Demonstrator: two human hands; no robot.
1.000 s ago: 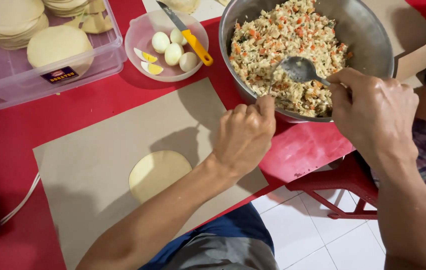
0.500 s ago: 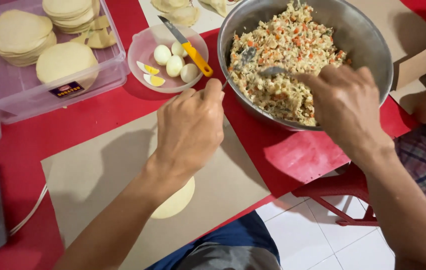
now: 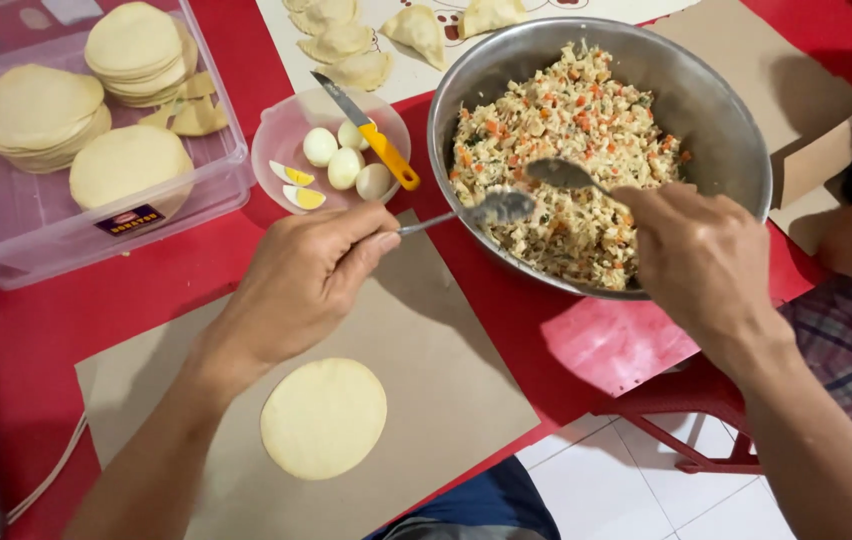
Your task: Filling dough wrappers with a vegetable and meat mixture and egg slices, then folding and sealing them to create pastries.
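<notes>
— Dough round [image 3: 323, 418]: flat on brown paper [image 3: 446, 350], near desk edge.
— Left hand [image 3: 301, 280]?
— Above it, fingers pinching a spoon [image 3: 491, 209] over the filling bowl [image 3: 716, 95].
— Right hand [image 3: 701, 260]?
— Clenched on second spoon [image 3: 561, 175] in filling.

The left hand [image 3: 301, 280], bare and resting near the metal bowl [image 3: 726, 110] a second ago, now grips a second spoon [image 3: 491, 208] at the rim, while the right hand [image 3: 696, 255] lifts its spoon [image 3: 558, 174] above the filling [image 3: 566, 120].
</notes>
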